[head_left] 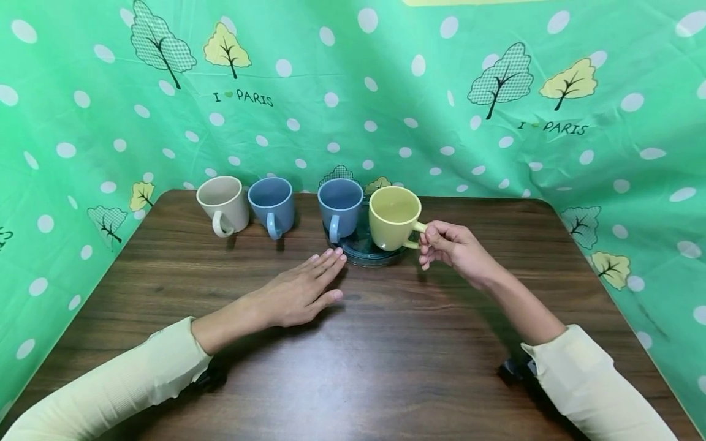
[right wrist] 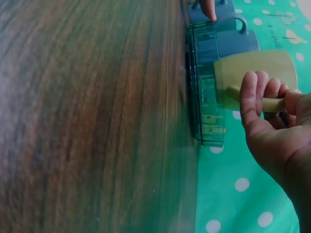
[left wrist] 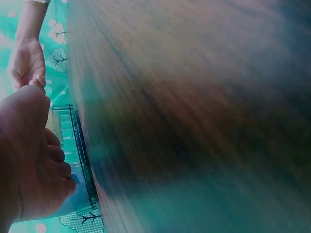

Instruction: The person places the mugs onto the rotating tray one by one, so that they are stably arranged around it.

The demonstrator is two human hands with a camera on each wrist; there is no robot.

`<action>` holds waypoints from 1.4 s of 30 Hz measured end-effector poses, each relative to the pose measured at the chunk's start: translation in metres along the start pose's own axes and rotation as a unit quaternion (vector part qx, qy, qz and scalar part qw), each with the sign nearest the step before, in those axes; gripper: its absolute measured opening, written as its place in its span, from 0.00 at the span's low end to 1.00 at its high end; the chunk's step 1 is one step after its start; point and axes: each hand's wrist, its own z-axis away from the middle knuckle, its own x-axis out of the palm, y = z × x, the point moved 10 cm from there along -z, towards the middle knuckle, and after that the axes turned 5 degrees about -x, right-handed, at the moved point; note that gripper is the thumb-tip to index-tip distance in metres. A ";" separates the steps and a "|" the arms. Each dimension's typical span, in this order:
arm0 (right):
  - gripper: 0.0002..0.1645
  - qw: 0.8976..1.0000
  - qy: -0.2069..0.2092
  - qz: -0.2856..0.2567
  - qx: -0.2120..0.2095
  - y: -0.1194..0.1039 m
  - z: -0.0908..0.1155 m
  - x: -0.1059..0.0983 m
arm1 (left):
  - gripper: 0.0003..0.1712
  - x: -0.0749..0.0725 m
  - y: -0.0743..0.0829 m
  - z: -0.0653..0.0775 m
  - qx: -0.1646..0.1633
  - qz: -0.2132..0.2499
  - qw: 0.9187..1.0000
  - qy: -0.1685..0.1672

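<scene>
My right hand (head_left: 455,248) pinches the handle of a yellow mug (head_left: 394,217), which stands upright over the right part of a round, clear teal tray (head_left: 366,257). In the right wrist view the yellow mug (right wrist: 257,73) overlaps the tray's rim (right wrist: 209,131), with fingers curled through its handle. A blue mug (head_left: 340,205) sits on the left part of the tray, its handle toward me. My left hand (head_left: 300,291) lies palm down with fingers straight, the fingertips right at the tray's front left edge. In the left wrist view the left hand (left wrist: 29,160) partly hides the tray.
Left of the tray, a second blue mug (head_left: 271,205) and a white mug (head_left: 223,205) stand side by side near the back edge of the brown wooden table (head_left: 353,367). A green dotted cloth (head_left: 353,92) hangs behind the table and along its sides.
</scene>
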 end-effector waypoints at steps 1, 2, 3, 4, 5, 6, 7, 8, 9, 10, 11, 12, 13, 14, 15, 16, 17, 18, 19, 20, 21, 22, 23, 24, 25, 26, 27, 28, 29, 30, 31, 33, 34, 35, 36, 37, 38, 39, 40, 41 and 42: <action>0.20 1.000 -0.002 0.002 0.001 0.001 0.000 0.001 | 0.43 0.000 0.000 0.000 -0.001 0.000 1.000 0.001; 0.20 1.000 -0.004 0.004 0.002 0.002 -0.001 0.003 | 0.43 0.000 0.000 0.000 -0.003 0.000 1.000 0.002; 0.20 1.000 -0.006 0.005 0.003 0.002 -0.001 0.004 | 0.43 -0.001 -0.001 0.000 -0.004 -0.001 1.000 0.002; 0.21 1.000 -0.008 0.007 0.004 0.003 -0.002 0.005 | 0.43 -0.001 -0.001 0.001 -0.006 -0.002 1.000 0.003; 0.21 1.000 -0.009 0.008 0.004 0.003 -0.002 0.006 | 0.43 -0.001 0.000 0.001 -0.006 -0.002 1.000 0.004; 0.21 1.000 -0.011 0.009 0.005 0.004 -0.002 0.006 | 0.43 -0.001 0.000 0.001 -0.005 -0.003 1.000 0.004; 0.21 1.000 -0.012 0.011 0.005 0.004 -0.002 0.007 | 0.43 -0.001 0.001 0.001 -0.004 -0.004 1.000 0.004; 0.21 1.000 -0.015 0.011 0.006 0.004 -0.002 0.008 | 0.43 -0.001 0.002 0.001 -0.003 -0.005 1.000 0.003; 0.21 1.000 -0.017 0.011 0.006 0.005 -0.002 0.009 | 0.43 0.000 0.003 0.001 0.000 -0.005 1.000 0.003; 0.21 1.000 -0.019 0.011 0.007 0.005 -0.003 0.010 | 0.43 0.000 0.005 0.001 0.004 -0.007 1.000 0.003; 0.21 1.000 -0.021 0.011 0.008 0.006 -0.003 0.010 | 0.43 0.000 0.006 0.000 0.008 -0.008 1.000 0.003; 0.21 1.000 -0.023 0.010 0.008 0.007 -0.003 0.011 | 0.42 0.000 0.007 0.000 0.011 -0.009 1.000 0.004; 0.21 1.000 -0.025 0.011 0.009 0.007 -0.003 0.011 | 0.42 0.000 0.009 -0.001 0.015 -0.011 1.000 0.005; 0.20 1.000 -0.027 0.011 0.010 0.008 -0.003 0.012 | 0.42 -0.001 0.010 -0.002 0.019 -0.012 1.000 0.006; 0.20 0.999 -0.029 0.011 0.011 0.008 -0.003 0.013 | 0.42 0.000 0.011 -0.003 0.022 -0.014 1.000 0.007; 0.20 0.999 -0.030 0.012 0.013 0.009 -0.003 0.013 | 0.42 0.000 0.012 -0.004 0.025 -0.015 1.000 0.008; 0.20 0.999 -0.032 0.014 0.015 0.009 -0.003 0.014 | 0.42 0.000 0.012 -0.005 0.026 -0.015 1.000 0.008; 0.20 0.999 -0.034 0.015 0.017 0.010 -0.004 0.015 | 0.42 0.001 0.012 -0.005 0.026 -0.017 0.999 0.007; 0.20 0.999 -0.036 0.016 0.020 0.010 -0.004 0.016 | 0.42 0.001 0.013 -0.006 0.026 -0.018 0.999 0.006; 0.20 0.999 -0.038 0.017 0.022 0.011 -0.005 0.016 | 0.42 0.001 0.012 -0.006 0.026 -0.018 0.999 0.005; 0.20 0.999 -0.041 0.017 0.024 0.011 -0.006 0.017 | 0.42 0.002 0.012 -0.007 0.025 -0.017 1.000 0.005; 0.20 0.999 -0.043 0.018 0.026 0.011 -0.007 0.018 | 0.42 0.002 0.012 -0.007 0.025 -0.017 1.000 0.005; 0.20 0.998 -0.045 0.019 0.025 0.011 -0.008 0.019 | 0.42 0.002 0.012 -0.007 0.025 -0.017 1.000 0.006; 0.20 0.998 -0.049 0.020 0.026 0.011 -0.008 0.020 | 0.42 0.002 0.012 -0.007 0.025 -0.017 1.000 0.006; 0.21 0.998 -0.052 0.022 0.027 0.011 -0.009 0.020 | 0.42 0.002 0.013 -0.007 0.025 -0.017 1.000 0.007; 0.21 0.998 -0.054 0.025 0.028 0.011 -0.010 0.021 | 0.42 0.002 0.013 -0.007 0.026 -0.017 0.999 0.008; 0.21 0.998 -0.058 0.028 0.028 0.011 -0.010 0.021 | 0.42 0.002 0.013 -0.008 0.026 -0.018 0.999 0.009; 0.21 0.997 -0.061 0.033 0.029 0.011 -0.011 0.022 | 0.42 0.002 0.013 -0.008 0.026 -0.018 0.999 0.011; 0.20 0.997 -0.064 0.038 0.031 0.012 -0.012 0.022 | 0.42 0.002 0.013 -0.008 0.026 -0.019 0.999 0.012; 0.20 0.996 -0.067 0.042 0.033 0.012 -0.013 0.023 | 0.42 0.002 0.013 -0.008 0.027 -0.020 0.999 0.012; 0.20 0.996 -0.069 0.046 0.035 0.013 -0.014 0.023 | 0.42 0.001 0.014 -0.008 0.027 -0.020 0.999 0.013; 0.20 0.995 -0.073 0.052 0.037 0.014 -0.015 0.023 | 0.42 0.000 0.014 -0.009 0.027 -0.019 0.999 0.015; 0.20 0.995 -0.075 0.053 0.038 0.014 -0.016 0.022 | 0.42 0.000 0.014 -0.009 0.027 -0.018 0.999 0.016; 0.20 0.995 -0.079 0.054 0.039 0.014 -0.016 0.023 | 0.42 -0.001 0.015 -0.009 0.026 -0.016 0.999 0.016; 0.20 0.994 -0.082 0.055 0.040 0.015 -0.017 0.022 | 0.42 -0.001 0.014 -0.009 0.025 -0.014 0.999 0.014; 0.20 0.994 -0.085 0.055 0.041 0.016 -0.017 0.022 | 0.42 -0.001 0.014 -0.009 0.024 -0.013 1.000 0.013; 0.20 0.994 -0.088 0.054 0.043 0.016 -0.018 0.022 | 0.42 -0.001 0.014 -0.009 0.022 -0.012 1.000 0.011; 0.20 0.993 -0.091 0.054 0.045 0.017 -0.019 0.022 | 0.42 -0.001 0.014 -0.009 0.021 -0.011 1.000 0.009; 0.20 0.993 -0.093 0.055 0.046 0.018 -0.019 0.021 | 0.42 0.000 0.013 -0.009 0.019 -0.011 1.000 0.007; 0.20 0.993 -0.093 0.058 0.047 0.019 -0.020 0.021 | 0.42 0.000 0.012 -0.008 0.018 -0.010 1.000 0.006; 0.20 0.993 -0.092 0.062 0.049 0.019 -0.021 0.019 | 0.42 0.000 0.012 -0.008 0.017 -0.010 1.000 0.006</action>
